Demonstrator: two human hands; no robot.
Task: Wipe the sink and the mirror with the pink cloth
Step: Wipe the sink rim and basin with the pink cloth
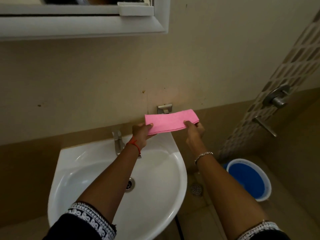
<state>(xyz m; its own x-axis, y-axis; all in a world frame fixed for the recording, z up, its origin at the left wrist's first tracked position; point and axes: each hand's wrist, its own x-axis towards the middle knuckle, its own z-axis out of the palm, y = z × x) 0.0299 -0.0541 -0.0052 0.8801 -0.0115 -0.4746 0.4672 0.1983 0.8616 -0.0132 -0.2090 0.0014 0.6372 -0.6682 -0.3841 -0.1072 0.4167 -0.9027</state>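
A folded pink cloth [170, 121] is stretched flat between my two hands, above the back right corner of the white sink [161, 172]. My left hand [141, 134] pinches its left end, thumb on top. My right hand [194, 129] pinches its right end the same way. The sink's steel tap [118, 142] stands at the back rim and the drain [129, 185] shows beside my left forearm. The mirror [78, 0] in its white frame [83, 25] hangs on the wall at the top left; only its lower edge is in view.
A metal wall fitting [164, 108] sits just behind the cloth. A blue bucket [248, 179] with a white rim stands on the floor at the right, next to a floor drain [196, 188]. A shower valve [277, 97] and a lever [265, 126] are on the right wall.
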